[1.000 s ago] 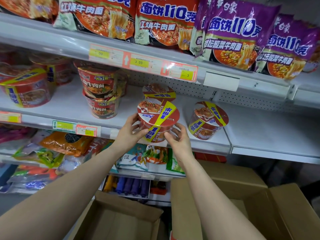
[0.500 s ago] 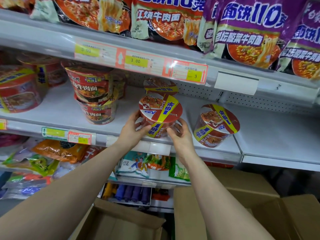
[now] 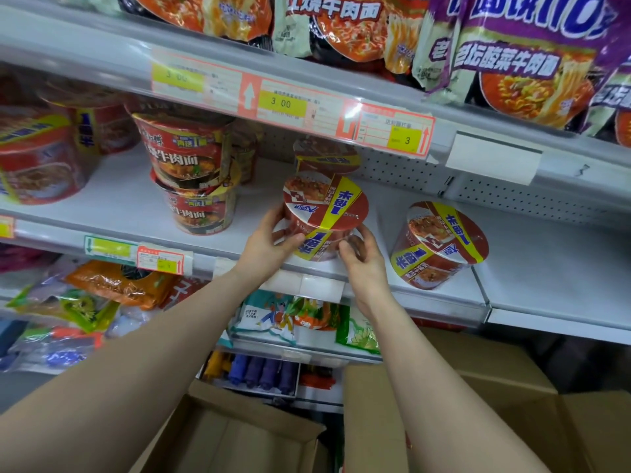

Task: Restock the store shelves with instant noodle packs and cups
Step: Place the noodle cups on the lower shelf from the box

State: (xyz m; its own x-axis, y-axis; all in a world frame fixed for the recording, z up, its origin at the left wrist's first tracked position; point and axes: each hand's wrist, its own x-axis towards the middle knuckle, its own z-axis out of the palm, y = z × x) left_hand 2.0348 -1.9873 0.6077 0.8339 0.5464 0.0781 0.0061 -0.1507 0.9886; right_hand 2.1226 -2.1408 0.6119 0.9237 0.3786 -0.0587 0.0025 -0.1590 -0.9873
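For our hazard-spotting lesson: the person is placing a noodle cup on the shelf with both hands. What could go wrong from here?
1. The held cup is close to the front edge of the shelf; let go there, it might tip off.
2. Pushed back, it could bump the cup behind it.

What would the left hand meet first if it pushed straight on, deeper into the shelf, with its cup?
Probably the second cup right behind the held cup, which the left hand and right hand grip; the gap between them is unclear.
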